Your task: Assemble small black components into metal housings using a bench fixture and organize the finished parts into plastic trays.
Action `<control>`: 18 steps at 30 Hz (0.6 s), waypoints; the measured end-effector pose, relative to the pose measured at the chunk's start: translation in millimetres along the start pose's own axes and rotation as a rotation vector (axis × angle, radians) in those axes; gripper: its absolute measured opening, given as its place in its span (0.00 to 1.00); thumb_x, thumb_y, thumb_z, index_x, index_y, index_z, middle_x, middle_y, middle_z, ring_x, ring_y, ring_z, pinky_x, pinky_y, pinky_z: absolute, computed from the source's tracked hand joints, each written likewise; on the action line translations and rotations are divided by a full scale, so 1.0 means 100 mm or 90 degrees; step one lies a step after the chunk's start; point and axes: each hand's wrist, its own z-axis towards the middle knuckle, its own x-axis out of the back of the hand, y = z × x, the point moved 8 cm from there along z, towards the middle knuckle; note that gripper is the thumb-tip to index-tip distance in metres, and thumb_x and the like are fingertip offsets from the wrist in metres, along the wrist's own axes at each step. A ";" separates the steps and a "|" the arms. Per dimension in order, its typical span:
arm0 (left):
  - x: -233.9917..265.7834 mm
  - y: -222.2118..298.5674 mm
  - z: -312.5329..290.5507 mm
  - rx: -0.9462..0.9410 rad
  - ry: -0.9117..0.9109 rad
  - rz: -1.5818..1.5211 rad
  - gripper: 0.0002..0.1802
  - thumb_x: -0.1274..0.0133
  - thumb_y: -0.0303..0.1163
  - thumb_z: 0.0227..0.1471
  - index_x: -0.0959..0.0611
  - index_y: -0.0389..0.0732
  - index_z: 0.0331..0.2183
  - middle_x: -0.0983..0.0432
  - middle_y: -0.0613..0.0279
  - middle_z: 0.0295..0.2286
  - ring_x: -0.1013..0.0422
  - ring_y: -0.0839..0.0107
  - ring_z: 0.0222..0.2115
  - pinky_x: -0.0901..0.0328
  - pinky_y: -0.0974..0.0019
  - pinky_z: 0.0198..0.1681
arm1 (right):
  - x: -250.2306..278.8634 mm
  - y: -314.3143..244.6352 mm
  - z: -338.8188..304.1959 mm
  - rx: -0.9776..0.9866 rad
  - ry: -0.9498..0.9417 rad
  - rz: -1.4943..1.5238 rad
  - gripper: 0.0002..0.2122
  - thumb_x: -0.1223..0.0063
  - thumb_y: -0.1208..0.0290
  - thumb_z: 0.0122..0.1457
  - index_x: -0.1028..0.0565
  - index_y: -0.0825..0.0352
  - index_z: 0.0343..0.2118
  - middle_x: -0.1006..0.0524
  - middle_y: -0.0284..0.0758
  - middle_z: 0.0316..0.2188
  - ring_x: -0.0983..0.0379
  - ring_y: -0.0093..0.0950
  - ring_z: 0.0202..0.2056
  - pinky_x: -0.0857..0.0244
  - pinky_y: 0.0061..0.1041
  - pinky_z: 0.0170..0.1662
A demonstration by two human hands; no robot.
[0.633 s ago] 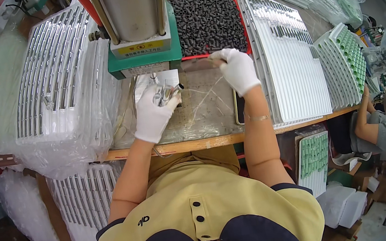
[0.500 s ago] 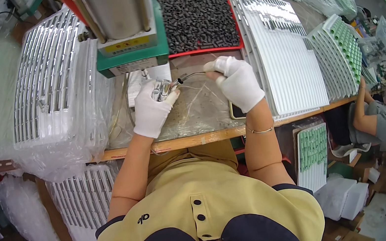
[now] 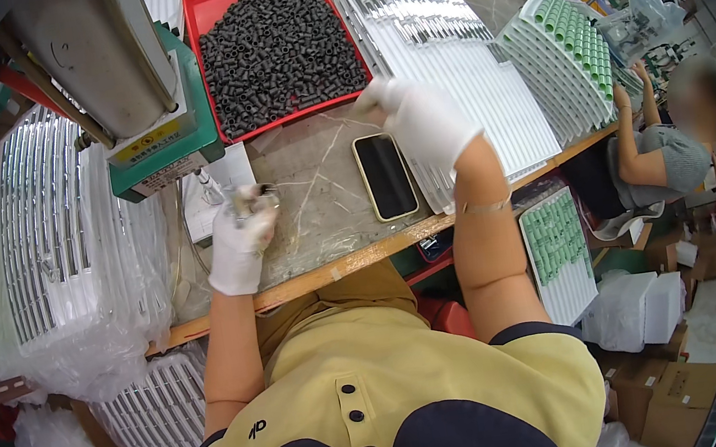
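Note:
My left hand (image 3: 238,249), in a white glove with bare fingertips, is closed around small shiny metal tubes (image 3: 244,203) beside the base of the press. A dark end shows at the fingertips; the palm hides most of the tubes. My right hand (image 3: 431,120), gloved too, is raised over the bench between the red tray (image 3: 292,120) and the rack of shiny tubes (image 3: 455,70). Its fingers are drawn together and blurred, so what they hold, if anything, cannot be made out. Black plastic sleeves (image 3: 282,54) are heaped in the red tray.
A press with a green head (image 3: 168,159) stands at the left. A phone (image 3: 386,178) lies near the wooden edge (image 3: 337,268). Plastic-wrapped tube racks (image 3: 48,223) lie far left, green-tube racks (image 3: 567,44) at right. A person (image 3: 661,146) sits at the right.
My right hand has moved away from the left, taking the thin metal rod out of the tube end. The view has swung right, and the phone is now uncovered.

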 end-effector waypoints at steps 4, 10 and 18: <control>-0.02 -0.06 -0.03 0.054 0.007 -0.082 0.14 0.39 0.21 0.38 0.23 0.42 0.32 0.29 0.69 0.24 0.36 0.83 0.21 0.41 0.80 0.25 | 0.15 1.28 0.69 -0.261 0.069 -0.036 0.12 0.52 0.64 0.58 0.24 0.66 0.40 0.22 0.45 0.32 0.25 0.35 0.34 0.34 0.30 0.40; 0.03 0.28 -0.03 -0.059 0.076 0.212 0.13 0.39 0.22 0.38 0.22 0.40 0.31 0.28 0.73 0.25 0.35 0.85 0.25 0.39 0.80 0.31 | 0.08 2.06 1.16 -0.436 0.053 -0.235 0.25 0.48 0.48 0.50 0.24 0.62 0.44 0.26 0.43 0.45 0.29 0.41 0.47 0.37 0.35 0.50; 0.12 0.31 -0.04 -0.024 0.062 0.182 0.12 0.41 0.21 0.40 0.22 0.41 0.32 0.30 0.74 0.25 0.37 0.86 0.26 0.42 0.80 0.30 | 0.12 2.24 1.31 -0.429 -0.006 -0.320 0.23 0.46 0.52 0.48 0.23 0.67 0.40 0.26 0.47 0.43 0.29 0.41 0.47 0.35 0.32 0.48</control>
